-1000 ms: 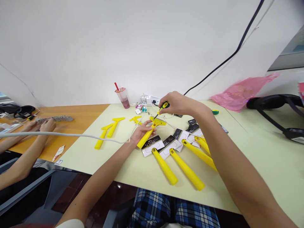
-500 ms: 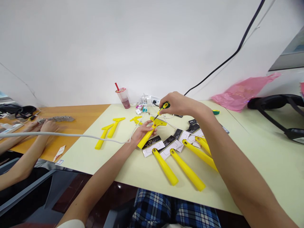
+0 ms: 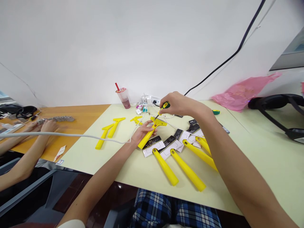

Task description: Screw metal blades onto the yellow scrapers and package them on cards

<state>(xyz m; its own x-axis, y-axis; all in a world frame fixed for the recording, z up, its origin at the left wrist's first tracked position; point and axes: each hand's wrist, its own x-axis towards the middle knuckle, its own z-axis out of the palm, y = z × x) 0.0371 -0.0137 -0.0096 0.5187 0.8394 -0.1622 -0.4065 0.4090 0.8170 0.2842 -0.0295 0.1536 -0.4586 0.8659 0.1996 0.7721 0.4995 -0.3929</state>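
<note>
My left hand (image 3: pixel 142 132) is closed around a yellow scraper (image 3: pixel 148 134), its wide head tilted up and away from me. From above, my right hand (image 3: pixel 175 103) grips a green and yellow screwdriver (image 3: pixel 164 107), whose shaft tip meets the scraper's head. Beneath and to the right of the scraper lie several black and white cards (image 3: pixel 154 145), overlapping in a row. Yellow handles (image 3: pixel 165 167) are spread in front of those cards. Two more yellow scrapers (image 3: pixel 114 126) rest left of my left hand, and small yellow head pieces (image 3: pixel 136 120) lie behind it.
A cup with a red straw (image 3: pixel 123 98) stands near the wall, beside a power strip (image 3: pixel 152 100) with cables. A white cable (image 3: pixel 71 134) crosses over my left forearm. At right are a pink bag (image 3: pixel 242 91) and a black headset (image 3: pixel 280 110). Another person's hands (image 3: pixel 48 126) work at left.
</note>
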